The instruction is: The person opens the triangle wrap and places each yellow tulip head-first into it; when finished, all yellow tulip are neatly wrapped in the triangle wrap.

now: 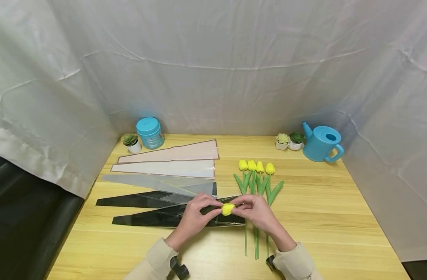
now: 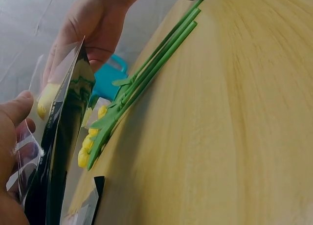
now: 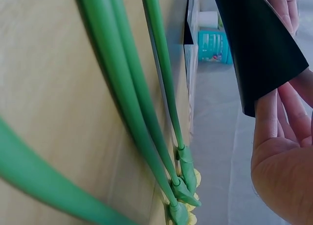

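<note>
Both hands meet over a black flower sleeve with a clear film front (image 1: pixel 146 219), lifted off the table at its wide end. A yellow tulip head (image 1: pixel 228 209) lies between the fingertips, seen through film in the left wrist view; its stem is hidden. My left hand (image 1: pixel 196 214) pinches the sleeve beside the bloom. At the sleeve's wide mouth, my right hand (image 1: pixel 257 212) pinches the tulip from the other side. In the right wrist view, the black back (image 3: pixel 259 49) covers part of the right hand's fingers (image 3: pixel 266 115). Several yellow tulips (image 1: pixel 252 165) lie under and beyond the right hand.
Further sleeves lie fanned out: black (image 1: pixel 129 200), grey (image 1: pixel 136 179), white (image 1: pixel 164 168) and pink (image 1: pixel 171 152). Along the back stand a potted succulent (image 1: pixel 132 143), a blue lidded tub (image 1: pixel 150 133), two small plants (image 1: pixel 282 140) and a blue watering can (image 1: pixel 320 146). Grey sheeting (image 1: pixel 213 85) surrounds the table.
</note>
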